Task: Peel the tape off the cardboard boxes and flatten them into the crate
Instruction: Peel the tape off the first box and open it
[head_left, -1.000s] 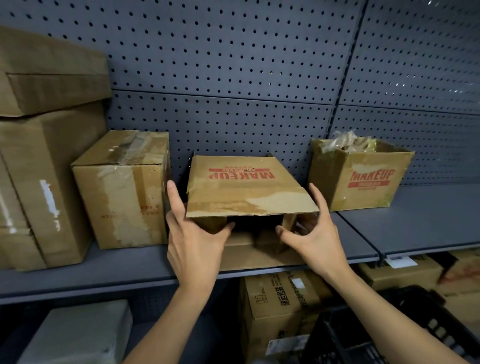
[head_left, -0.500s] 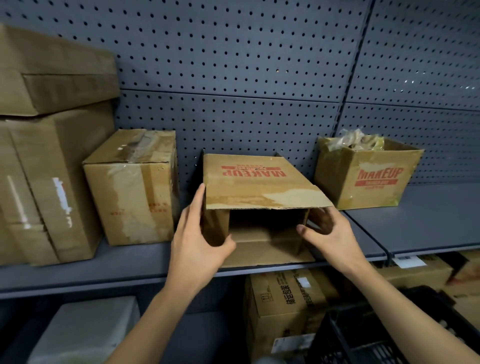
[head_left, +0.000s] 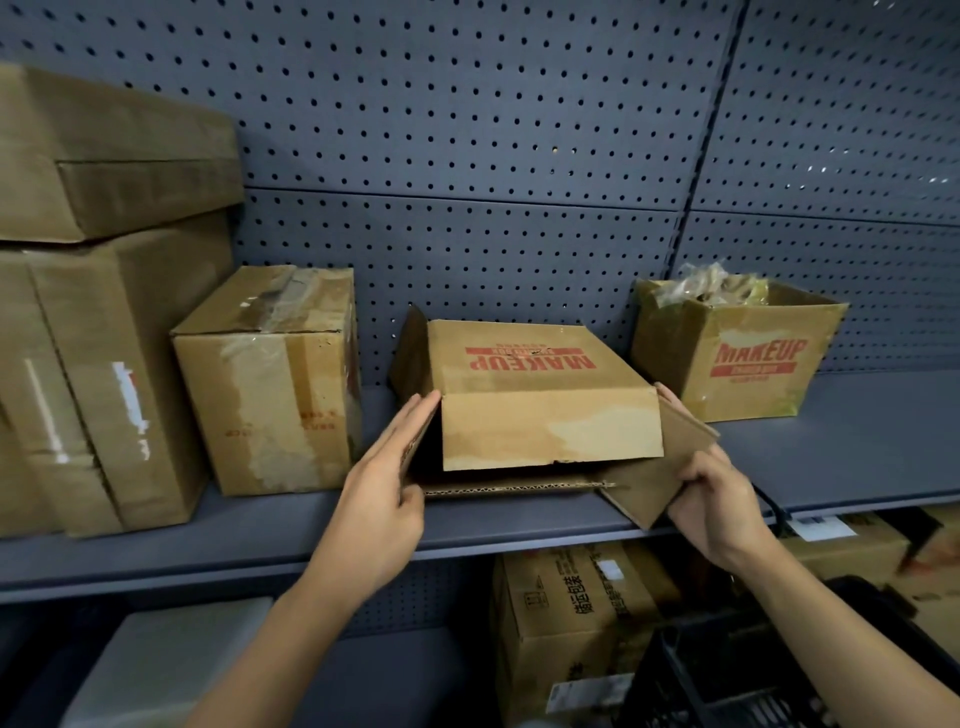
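Opened brown cardboard box (head_left: 545, 410) w/ red MAKEUP print, centre frame, on grey metal shelf (head_left: 857, 441).
Prob. light & empty; corrugated board stiff but creasable, flaps loose. Left hand (head_left: 384, 499) lies flat, fingers straight, on left flap; right hand (head_left: 722, 504) clamps right flap's edge. Best hold: opposite side walls.

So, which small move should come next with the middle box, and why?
Probably draw the middle box off the shelf: its front flaps stand open, the left hand lies flat against its left side, and the right hand grips its right flap.
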